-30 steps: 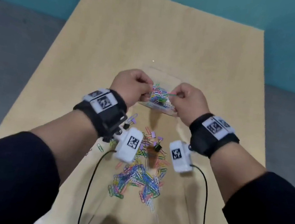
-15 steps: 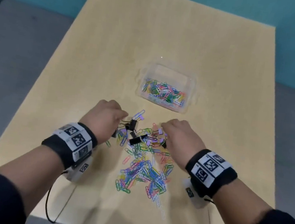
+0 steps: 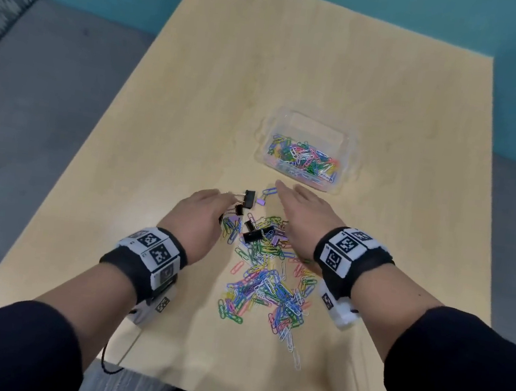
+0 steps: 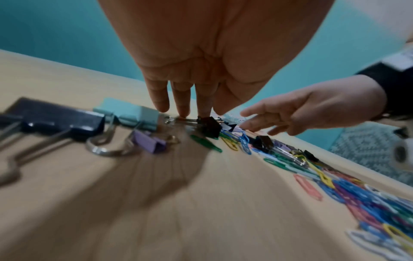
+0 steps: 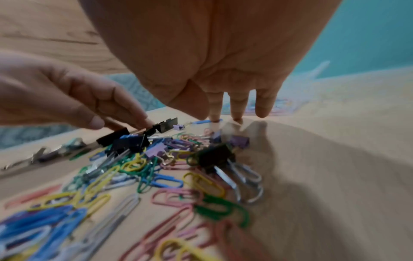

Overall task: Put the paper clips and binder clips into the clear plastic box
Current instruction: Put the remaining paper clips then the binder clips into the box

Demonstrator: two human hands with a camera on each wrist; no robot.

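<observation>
The clear plastic box [image 3: 352,148] sits on the table beyond the hands, with several coloured paper clips [image 3: 303,158] in it. A pile of loose paper clips [image 3: 266,285] lies nearer me, with black binder clips [image 3: 255,235] on its far part. My left hand [image 3: 221,202] reaches down with nearly straight fingers [image 4: 182,106], whose tips touch the wire handle of a black binder clip [image 4: 210,126] [image 3: 249,199]. My right hand [image 3: 284,195] is flat, its fingers [image 5: 236,106] stretched to the table by a blue paper clip [image 3: 269,192].
Larger binder clips, a dark blue one [image 4: 62,120], a teal one [image 4: 132,114] and a small purple one [image 4: 149,143], lie left of the pile. The wooden table [image 3: 298,70] ends near my body; grey floor and a teal wall surround it.
Both hands have come back from over the box to the far edge of the pile. Their curled fingers have straightened out onto the clips.
</observation>
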